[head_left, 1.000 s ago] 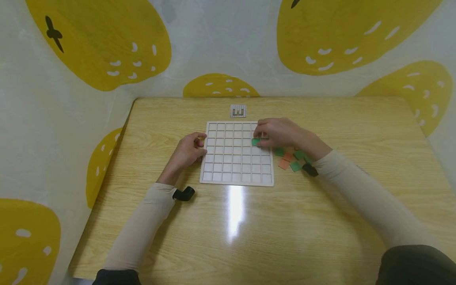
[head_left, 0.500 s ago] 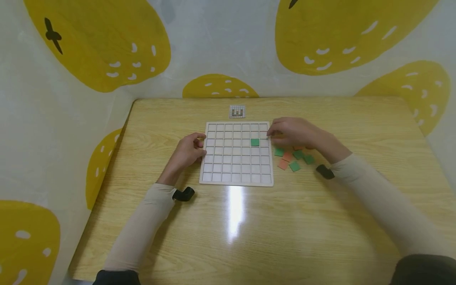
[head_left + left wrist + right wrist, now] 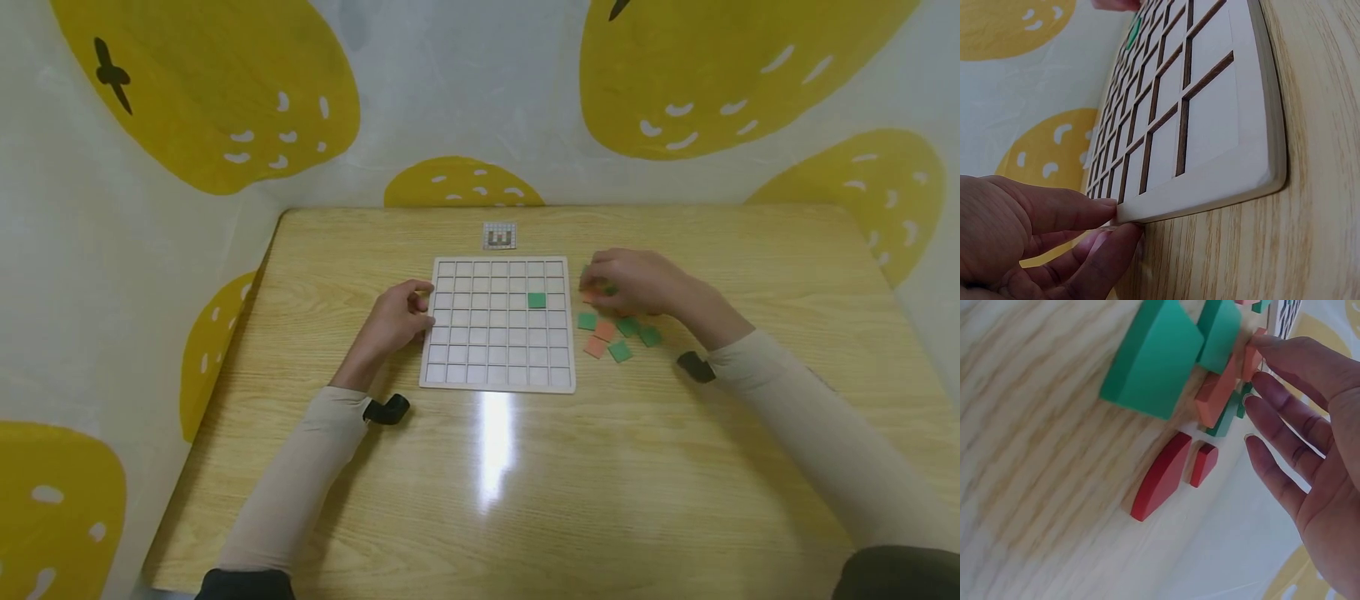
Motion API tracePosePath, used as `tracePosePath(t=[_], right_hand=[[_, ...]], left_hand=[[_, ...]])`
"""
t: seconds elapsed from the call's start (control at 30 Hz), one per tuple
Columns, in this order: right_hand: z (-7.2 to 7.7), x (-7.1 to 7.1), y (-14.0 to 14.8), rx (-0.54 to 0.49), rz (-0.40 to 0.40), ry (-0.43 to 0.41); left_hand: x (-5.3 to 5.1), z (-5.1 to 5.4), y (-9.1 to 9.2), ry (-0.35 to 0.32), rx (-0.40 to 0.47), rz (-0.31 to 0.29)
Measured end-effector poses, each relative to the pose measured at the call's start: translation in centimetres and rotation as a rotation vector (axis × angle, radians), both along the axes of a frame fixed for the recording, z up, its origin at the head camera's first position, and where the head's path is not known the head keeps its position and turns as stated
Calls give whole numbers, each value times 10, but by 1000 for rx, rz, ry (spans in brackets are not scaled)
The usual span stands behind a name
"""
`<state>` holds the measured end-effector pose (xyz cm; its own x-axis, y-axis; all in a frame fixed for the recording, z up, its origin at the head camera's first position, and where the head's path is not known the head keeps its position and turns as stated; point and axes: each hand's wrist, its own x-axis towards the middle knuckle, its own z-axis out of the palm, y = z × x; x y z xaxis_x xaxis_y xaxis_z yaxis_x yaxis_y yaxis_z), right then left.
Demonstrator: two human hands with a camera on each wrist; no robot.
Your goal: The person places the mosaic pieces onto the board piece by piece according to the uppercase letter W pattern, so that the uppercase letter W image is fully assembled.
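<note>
A white square board (image 3: 431,367) with a grid of cells lies on the table. One green tile (image 3: 537,300) sits in a cell in its upper right part. My left hand (image 3: 392,317) touches the board's left edge, thumb and a finger set apart along it; in the left wrist view the fingertips (image 3: 1105,205) meet the rim. My right hand (image 3: 637,282) is beyond the board's right side, over loose tiles. In the right wrist view its thumb and index fingertips are at opposite ends of an orange tile (image 3: 1251,357); the other fingers are loosely bent.
Several loose green tiles (image 3: 620,351) and orange tiles (image 3: 596,347) lie to the right of the board. Two red pieces (image 3: 1161,478) show in the right wrist view. Behind the board lies a small card (image 3: 499,236) with a grid pattern, near the patterned wall.
My right hand has let go of the green tile, which stays in its cell, and has moved right, off the board to the loose tiles. My left hand keeps its place.
</note>
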<state>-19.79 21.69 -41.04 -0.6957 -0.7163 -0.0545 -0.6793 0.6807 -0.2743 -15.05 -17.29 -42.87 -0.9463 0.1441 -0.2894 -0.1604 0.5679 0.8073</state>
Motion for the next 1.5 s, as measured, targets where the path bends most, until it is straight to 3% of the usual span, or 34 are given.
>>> tracePosePath(t=[1.5], right_hand=[[-4,-4,0,93,-28,-50]], left_hand=[[0,-2,-1,-17,13,5]])
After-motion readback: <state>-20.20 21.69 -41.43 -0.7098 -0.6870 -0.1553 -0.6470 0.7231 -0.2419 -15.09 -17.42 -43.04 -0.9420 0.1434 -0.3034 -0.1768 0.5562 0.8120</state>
